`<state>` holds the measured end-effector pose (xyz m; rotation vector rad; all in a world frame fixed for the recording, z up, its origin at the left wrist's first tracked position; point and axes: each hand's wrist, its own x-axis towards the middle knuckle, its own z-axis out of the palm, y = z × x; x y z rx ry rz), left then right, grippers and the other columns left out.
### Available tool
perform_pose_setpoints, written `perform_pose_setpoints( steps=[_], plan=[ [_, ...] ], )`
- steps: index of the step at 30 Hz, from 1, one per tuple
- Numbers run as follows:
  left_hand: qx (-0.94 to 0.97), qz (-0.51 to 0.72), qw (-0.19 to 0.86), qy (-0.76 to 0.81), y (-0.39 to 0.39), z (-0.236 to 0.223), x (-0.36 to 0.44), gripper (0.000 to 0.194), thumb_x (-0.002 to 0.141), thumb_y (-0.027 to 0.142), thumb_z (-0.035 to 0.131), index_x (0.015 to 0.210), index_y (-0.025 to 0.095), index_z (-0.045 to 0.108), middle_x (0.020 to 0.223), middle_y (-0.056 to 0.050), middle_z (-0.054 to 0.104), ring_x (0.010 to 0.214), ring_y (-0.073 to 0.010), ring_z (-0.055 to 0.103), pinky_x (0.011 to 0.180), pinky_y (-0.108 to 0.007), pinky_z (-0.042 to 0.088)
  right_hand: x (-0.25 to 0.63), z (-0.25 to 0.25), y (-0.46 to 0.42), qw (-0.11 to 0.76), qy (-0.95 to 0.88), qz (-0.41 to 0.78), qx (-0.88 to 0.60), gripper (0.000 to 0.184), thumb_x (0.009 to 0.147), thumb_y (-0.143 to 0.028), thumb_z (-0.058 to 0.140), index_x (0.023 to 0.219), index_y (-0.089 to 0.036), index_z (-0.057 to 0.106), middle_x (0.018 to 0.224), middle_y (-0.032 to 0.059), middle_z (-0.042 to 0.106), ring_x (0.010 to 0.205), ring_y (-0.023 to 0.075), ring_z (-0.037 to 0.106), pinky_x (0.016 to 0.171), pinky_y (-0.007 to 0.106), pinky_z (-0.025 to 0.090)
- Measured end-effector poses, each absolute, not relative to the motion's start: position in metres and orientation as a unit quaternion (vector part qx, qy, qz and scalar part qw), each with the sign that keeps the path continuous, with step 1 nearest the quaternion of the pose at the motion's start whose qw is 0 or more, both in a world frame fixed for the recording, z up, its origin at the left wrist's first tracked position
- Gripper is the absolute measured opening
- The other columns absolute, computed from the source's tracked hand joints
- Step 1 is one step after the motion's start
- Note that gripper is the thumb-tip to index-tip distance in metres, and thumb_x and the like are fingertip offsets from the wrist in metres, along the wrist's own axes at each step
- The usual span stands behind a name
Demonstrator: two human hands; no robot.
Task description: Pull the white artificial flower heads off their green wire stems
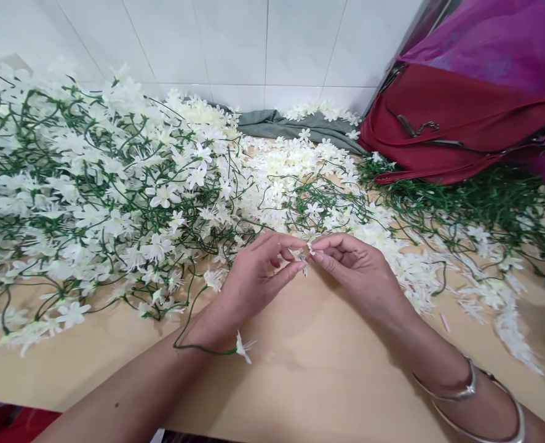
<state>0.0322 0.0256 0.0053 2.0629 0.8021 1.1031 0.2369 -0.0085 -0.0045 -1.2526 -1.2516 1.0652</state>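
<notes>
Over the middle of the table, my left hand (258,271) and my right hand (360,264) meet fingertip to fingertip. Both pinch small white artificial flower pieces (305,269); the fingers partly cover them, so how the pieces join cannot be made out. A green wire stem with a white flower (243,348) at its end lies by my left wrist. Close to my left hand rises a big heap of white artificial flowers (115,221) on green stems. Loose white petals (291,161) are spread just beyond my fingers.
Green stems (475,200) lie in a pile at the right, under a red handbag (443,117) and a purple plastic bag (503,37). A grey-green cloth (277,125) runs along the tiled wall (235,43). Near my right forearm is a small pink stick (445,322).
</notes>
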Motion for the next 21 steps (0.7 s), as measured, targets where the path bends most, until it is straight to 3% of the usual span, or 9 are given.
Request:
perform_pose_setpoints(
  steps=[6,12,18,21],
  plan=[
    [0.763,0.408,0.387,0.318,0.023,-0.001,0.037,0.011,0.093,0.024,0.074,0.103,0.021,0.072,0.097,-0.004,0.077,0.084,-0.0140,0.070,0.080,-0.025,0.056,0.230,-0.004,-0.011,0.532,-0.541,0.435,-0.485,0.019,0.080,-0.040,0.085,0.083,-0.024,0.074,0.092,0.0043,0.077,0.086,0.0192,0.071,0.079,0.032,0.059],
    [0.736,0.410,0.426,0.329,0.021,0.003,0.038,0.007,0.094,0.025,0.072,0.098,0.019,0.074,0.089,-0.003,0.076,0.078,-0.0135,0.069,0.075,-0.025,0.054,0.228,-0.005,-0.019,0.491,-0.606,0.376,-0.500,0.008,0.090,-0.032,0.076,0.094,-0.026,0.073,0.103,0.0059,0.076,0.101,0.0235,0.072,0.097,0.040,0.055],
    [0.670,0.468,0.440,0.374,0.022,0.012,0.033,0.002,0.092,0.021,0.071,0.092,0.019,0.071,0.086,-0.002,0.071,0.078,-0.0124,0.063,0.074,-0.024,0.053,0.227,0.002,-0.020,0.472,-0.655,0.267,-0.526,0.009,0.089,-0.022,0.074,0.095,-0.026,0.067,0.101,0.0046,0.073,0.097,0.0230,0.070,0.090,0.039,0.054],
    [0.524,0.516,0.585,0.343,0.035,0.042,0.018,0.004,0.094,0.022,0.070,0.092,0.018,0.069,0.086,-0.001,0.072,0.079,-0.0116,0.067,0.076,-0.022,0.057,0.229,0.005,-0.018,0.464,-0.676,0.223,-0.528,0.006,0.092,-0.020,0.070,0.090,-0.026,0.067,0.091,0.0032,0.071,0.087,0.0218,0.068,0.083,0.038,0.053]
  ],
)
